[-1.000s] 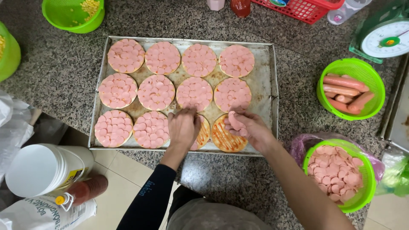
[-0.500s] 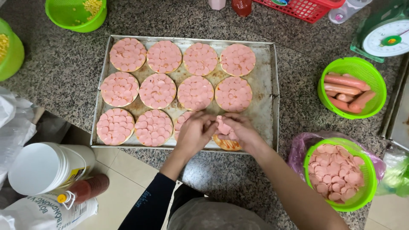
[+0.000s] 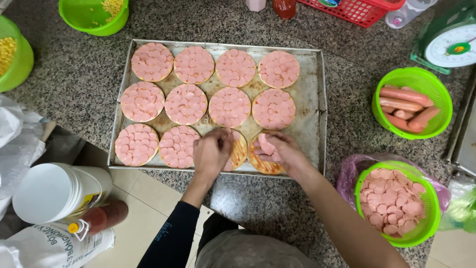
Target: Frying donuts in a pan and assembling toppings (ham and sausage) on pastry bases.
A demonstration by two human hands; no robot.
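Note:
A metal baking tray [image 3: 317,104] on a speckled stone counter holds round bases covered with pink sausage slices. My left hand [image 3: 212,154] rests over the third base [image 3: 241,149] of the front row, fingertips pinched on a slice. My right hand [image 3: 282,151] lies over the fourth front base [image 3: 258,161], which shows orange sauce, and holds several pink slices [image 3: 266,145]. A green bowl of sausage slices [image 3: 396,201] stands at my right.
A green bowl of whole sausages [image 3: 411,106] and a green kitchen scale [image 3: 453,44] sit right. Green bowls with corn [image 3: 94,12] [image 3: 12,54] are at the back left. A white tub [image 3: 52,191], a red sauce bottle [image 3: 96,218] and a red basket [image 3: 357,10] are nearby.
Both hands have shifted slightly right along the front row; more pink slices now cover the third base, and the right hand has come down onto the fourth base.

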